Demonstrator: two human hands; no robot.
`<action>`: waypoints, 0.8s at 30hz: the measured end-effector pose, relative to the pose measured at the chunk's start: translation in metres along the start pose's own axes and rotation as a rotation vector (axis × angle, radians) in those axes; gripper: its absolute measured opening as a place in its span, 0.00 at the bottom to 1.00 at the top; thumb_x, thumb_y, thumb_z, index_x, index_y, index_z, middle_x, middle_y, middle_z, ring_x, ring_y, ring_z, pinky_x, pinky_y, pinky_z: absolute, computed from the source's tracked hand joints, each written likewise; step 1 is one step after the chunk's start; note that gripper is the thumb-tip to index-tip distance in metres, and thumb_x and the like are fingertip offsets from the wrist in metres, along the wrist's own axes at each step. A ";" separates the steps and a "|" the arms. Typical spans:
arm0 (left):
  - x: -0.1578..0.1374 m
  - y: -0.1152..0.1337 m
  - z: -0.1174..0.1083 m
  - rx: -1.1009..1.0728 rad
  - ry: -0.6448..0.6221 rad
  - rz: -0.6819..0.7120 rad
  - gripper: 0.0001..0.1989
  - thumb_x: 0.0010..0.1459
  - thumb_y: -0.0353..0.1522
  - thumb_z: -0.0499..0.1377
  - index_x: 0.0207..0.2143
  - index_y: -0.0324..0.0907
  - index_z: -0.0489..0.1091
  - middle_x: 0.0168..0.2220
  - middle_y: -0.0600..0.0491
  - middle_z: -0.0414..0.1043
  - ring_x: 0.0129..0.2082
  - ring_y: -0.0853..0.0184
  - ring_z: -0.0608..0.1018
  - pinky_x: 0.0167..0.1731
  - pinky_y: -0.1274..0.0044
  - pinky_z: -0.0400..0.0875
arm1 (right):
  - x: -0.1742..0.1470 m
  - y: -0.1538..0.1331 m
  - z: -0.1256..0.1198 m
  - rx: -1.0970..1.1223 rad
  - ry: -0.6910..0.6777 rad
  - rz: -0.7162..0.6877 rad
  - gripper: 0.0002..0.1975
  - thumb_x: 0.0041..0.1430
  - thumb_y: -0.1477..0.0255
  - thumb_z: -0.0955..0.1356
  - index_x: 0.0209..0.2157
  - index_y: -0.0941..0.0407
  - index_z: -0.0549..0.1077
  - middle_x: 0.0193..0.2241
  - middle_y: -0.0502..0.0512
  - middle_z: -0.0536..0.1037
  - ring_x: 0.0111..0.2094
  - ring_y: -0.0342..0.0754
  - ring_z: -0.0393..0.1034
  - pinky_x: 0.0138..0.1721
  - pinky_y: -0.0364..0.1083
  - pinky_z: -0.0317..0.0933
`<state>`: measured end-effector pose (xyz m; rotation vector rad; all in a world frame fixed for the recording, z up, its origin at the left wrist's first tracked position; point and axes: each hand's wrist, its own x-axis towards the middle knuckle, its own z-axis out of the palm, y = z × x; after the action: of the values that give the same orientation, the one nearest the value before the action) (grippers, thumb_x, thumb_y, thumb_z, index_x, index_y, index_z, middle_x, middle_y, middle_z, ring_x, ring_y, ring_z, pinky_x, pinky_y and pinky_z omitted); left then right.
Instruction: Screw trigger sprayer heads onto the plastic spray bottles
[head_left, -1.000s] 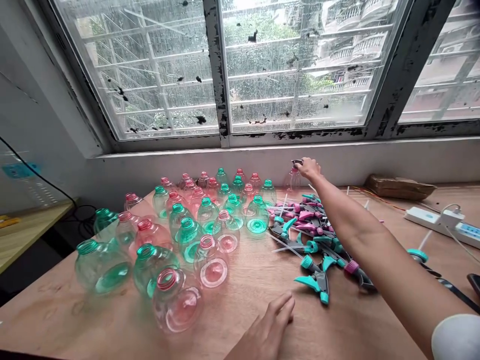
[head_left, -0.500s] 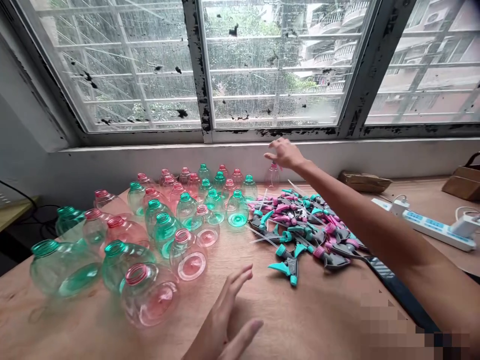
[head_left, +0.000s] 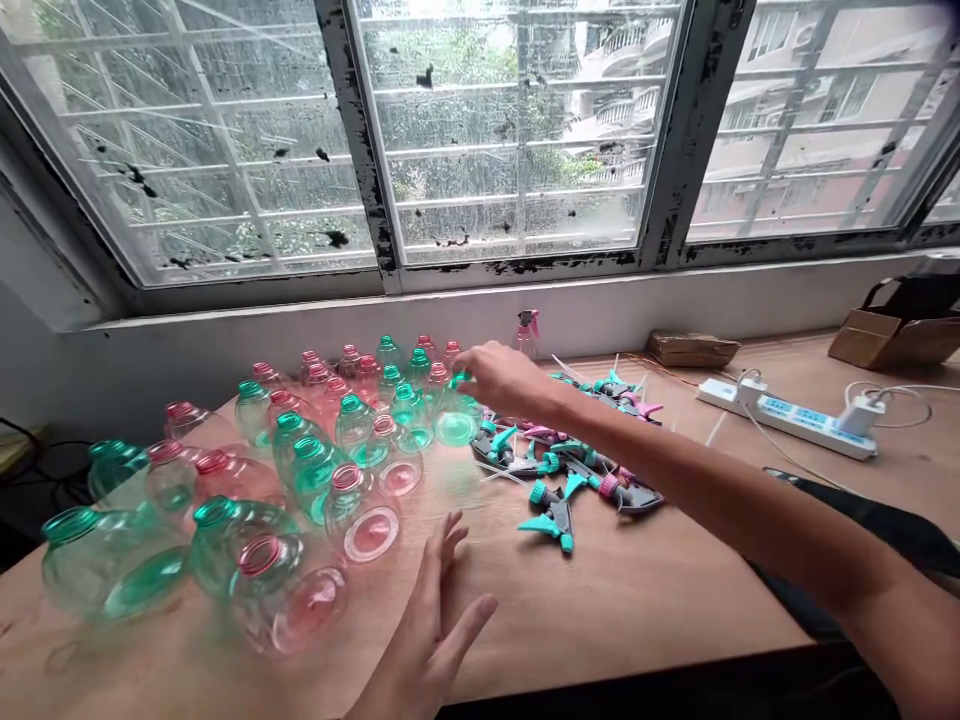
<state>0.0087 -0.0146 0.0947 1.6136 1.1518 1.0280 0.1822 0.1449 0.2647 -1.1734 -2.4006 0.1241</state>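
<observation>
My right hand (head_left: 491, 375) reaches across to the front right edge of the bottle group. Its fingers are closed at the neck of a clear green plastic bottle (head_left: 456, 428), hiding part of it. Held low over the wooden table, my left hand (head_left: 431, 615) is open, its fingers apart and nothing in them. Green and pink bottles without tops, such as a pink bottle (head_left: 292, 600), stand to its left. A pile of teal, pink and grey trigger spray heads (head_left: 555, 515) lies on the right, partly under my right forearm. By the wall stands a bottle with a pink-trigger spray head (head_left: 526, 335).
A white power strip (head_left: 787, 415) with plugs and cables lies at the right. Near the wall are a brown paper package (head_left: 691, 349) and an open cardboard box (head_left: 892, 335). A dark flat object (head_left: 862, 510) lies beneath my right arm. Windows (head_left: 510, 130) rise behind.
My right hand has left the pink bottle by the wall, which now shows its spray head, and moved left and nearer to a green bottle. My view has turned slightly right.
</observation>
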 end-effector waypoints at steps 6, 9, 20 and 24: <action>-0.003 -0.002 -0.010 -0.394 -0.043 0.021 0.42 0.58 0.52 0.59 0.69 0.61 0.41 0.71 0.49 0.53 0.66 0.47 0.64 0.64 0.58 0.60 | -0.124 -0.036 -0.031 0.299 0.106 -0.039 0.07 0.65 0.70 0.69 0.45 0.52 0.73 0.41 0.54 0.81 0.39 0.52 0.77 0.40 0.49 0.71; -0.011 0.002 -0.009 -0.472 -0.069 0.049 0.55 0.40 0.44 0.75 0.66 0.67 0.47 0.60 0.52 0.72 0.57 0.47 0.75 0.53 0.65 0.74 | -0.194 -0.046 -0.011 0.566 -0.008 0.040 0.11 0.62 0.67 0.72 0.46 0.45 0.73 0.41 0.50 0.82 0.35 0.50 0.78 0.35 0.47 0.74; -0.001 0.024 -0.009 -0.254 0.105 -0.234 0.21 0.49 0.41 0.70 0.45 0.45 0.75 0.46 0.47 0.82 0.51 0.47 0.79 0.52 0.61 0.73 | -0.217 0.006 0.092 0.356 0.050 0.292 0.24 0.67 0.63 0.64 0.63 0.48 0.60 0.68 0.62 0.60 0.69 0.63 0.50 0.65 0.68 0.49; 0.003 0.020 -0.012 -0.166 0.118 -0.224 0.19 0.51 0.47 0.66 0.38 0.44 0.79 0.46 0.47 0.82 0.54 0.45 0.76 0.58 0.58 0.67 | -0.208 0.006 0.101 0.104 -0.079 0.207 0.25 0.67 0.66 0.66 0.63 0.52 0.62 0.69 0.67 0.56 0.68 0.66 0.50 0.63 0.69 0.54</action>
<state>0.0031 -0.0135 0.1177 1.2767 1.2592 1.0522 0.2520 0.0005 0.0976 -1.3881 -2.3028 0.3637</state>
